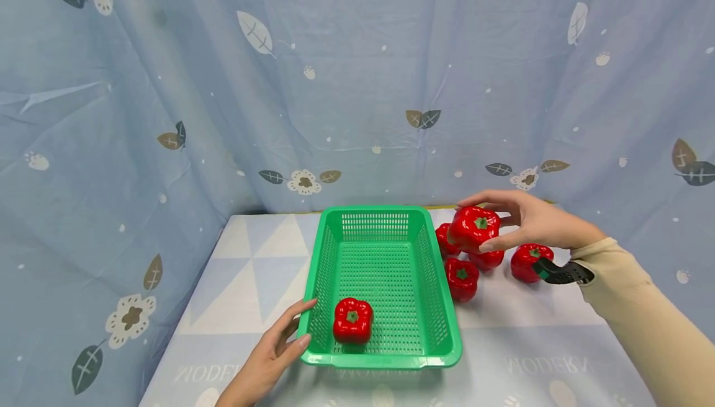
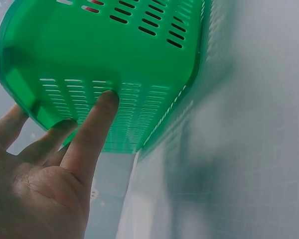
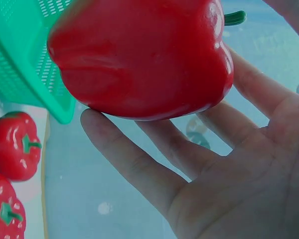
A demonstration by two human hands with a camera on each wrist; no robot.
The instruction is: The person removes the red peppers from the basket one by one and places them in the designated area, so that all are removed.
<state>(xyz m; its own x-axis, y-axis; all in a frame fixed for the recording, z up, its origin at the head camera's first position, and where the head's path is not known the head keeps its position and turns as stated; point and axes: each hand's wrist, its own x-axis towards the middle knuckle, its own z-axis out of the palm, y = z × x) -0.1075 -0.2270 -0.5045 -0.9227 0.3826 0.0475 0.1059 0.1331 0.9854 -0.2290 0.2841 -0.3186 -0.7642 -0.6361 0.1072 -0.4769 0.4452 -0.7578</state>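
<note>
My right hand holds a glossy red bell pepper with a green stem, raised above other peppers to the right of the green basket. In the right wrist view the fingers support that bell pepper from one side. At the basket's near left corner, my left hand grips the rim. Seen from the left wrist, several fingers lie against the slotted outer wall of the basket. One red bell pepper sits inside, near the front left.
Right of the basket stand more red peppers: one near its wall, one behind, one partly hidden under the held pepper. Another pepper is beside the right wrist. A patterned curtain hangs behind the table.
</note>
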